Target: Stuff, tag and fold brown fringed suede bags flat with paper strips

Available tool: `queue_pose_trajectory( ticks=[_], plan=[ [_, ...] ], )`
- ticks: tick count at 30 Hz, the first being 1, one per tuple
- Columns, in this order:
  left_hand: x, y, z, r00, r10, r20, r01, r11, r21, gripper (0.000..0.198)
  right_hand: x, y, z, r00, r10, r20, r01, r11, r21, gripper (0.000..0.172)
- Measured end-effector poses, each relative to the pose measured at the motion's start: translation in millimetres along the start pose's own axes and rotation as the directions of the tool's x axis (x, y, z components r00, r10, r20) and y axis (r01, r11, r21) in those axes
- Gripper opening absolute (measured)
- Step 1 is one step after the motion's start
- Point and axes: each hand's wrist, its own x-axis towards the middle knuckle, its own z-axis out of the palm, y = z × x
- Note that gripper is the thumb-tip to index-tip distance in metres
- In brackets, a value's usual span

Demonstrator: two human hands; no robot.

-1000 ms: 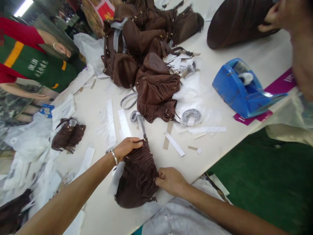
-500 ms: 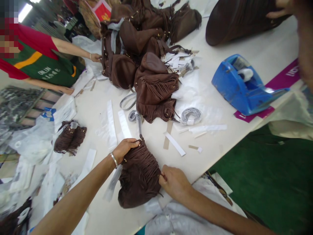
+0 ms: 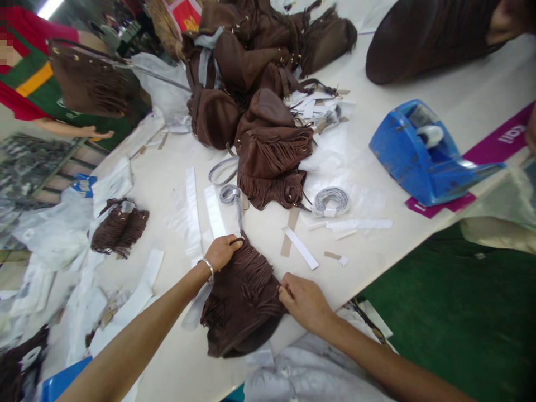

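A brown fringed bag [image 3: 247,301] lies on the white table in front of me, its rounded base toward my body. My left hand [image 3: 224,252] grips its upper left edge, thumb on top, near the spot where a grey wrapped strap [image 3: 239,215] joins it. On the bag's right side, my right hand [image 3: 305,301] pinches the edge with fingers curled in. Beyond the bag, the wrapped strap ends in a small coil [image 3: 230,194]. White paper strips [image 3: 300,248] lie to the right of it.
A blue tape dispenser [image 3: 419,156] stands at the right. Brown bags [image 3: 272,145] are heaped at the back, near a coiled grey strap [image 3: 330,201]. A small fringed bundle [image 3: 120,228] lies left. Across the table, a co-worker [image 3: 62,125] has a fringed bag [image 3: 86,78]; another person's hand [image 3: 508,22] touches a large brown bag [image 3: 422,42].
The bag between my hands has shifted and turned slightly, both hands still gripping it. The co-worker at the left has lifted a fringed bag off the heap.
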Motion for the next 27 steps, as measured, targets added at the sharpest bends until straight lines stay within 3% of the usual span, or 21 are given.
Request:
queue_pose_trajectory(
  ticks=[2,4,5,6,8,11,14,17,23,25,27],
  plan=[
    [-14,15,-3.9,0.998,0.025,-0.053,-0.020,0.996,0.081,0.015,2,1,2,1.000,0.007,0.004,-0.007,1.000,-0.013,0.013],
    [-45,35,-5.6,0.988,0.085,-0.126,-0.065,0.985,0.159,0.027,3,1,2,1.000,0.008,0.012,-0.008,1.000,-0.008,0.013],
    [-65,45,-3.7,0.976,0.140,-0.166,-0.106,0.974,0.199,0.038,3,2,2,1.000,0.004,0.021,-0.004,1.000,-0.002,0.013],
    [-87,54,0.7,0.939,0.281,-0.197,-0.213,0.927,0.308,0.043,4,2,1,1.000,0.004,0.031,-0.004,1.000,0.000,0.013],
    [-130,65,17.7,0.847,0.502,-0.174,-0.397,0.816,0.420,0.044,6,3,0,0.998,0.001,0.055,-0.001,1.000,0.004,0.014],
    [-170,51,57.3,0.804,0.588,-0.086,-0.507,0.754,0.416,0.055,8,2,-5,0.996,-0.006,0.089,0.004,0.999,0.032,0.014],
    [-178,15,94.6,0.793,0.595,-0.130,-0.478,0.741,0.472,0.046,10,1,-9,0.993,0.002,0.115,-0.011,0.997,0.080,0.015],
    [-173,-13,116.5,0.744,0.646,-0.171,-0.484,0.697,0.529,0.047,13,-1,-11,0.990,0.028,0.138,-0.040,0.995,0.086,0.019],
    [-177,-22,134.7,0.632,0.718,-0.292,-0.451,0.648,0.614,0.043,5,1,-15,0.994,-0.025,0.102,0.027,0.999,-0.019,0.019],
    [-177,-23,138.7,0.612,0.727,-0.310,-0.441,0.639,0.630,0.042,-4,0,-21,0.991,-0.136,0.017,0.137,0.988,-0.077,0.013],
    [-177,-24,142.5,0.595,0.735,-0.325,-0.435,0.635,0.638,0.042,-14,-4,-25,0.930,-0.364,-0.055,0.354,0.924,-0.144,0.016]
  ],
)
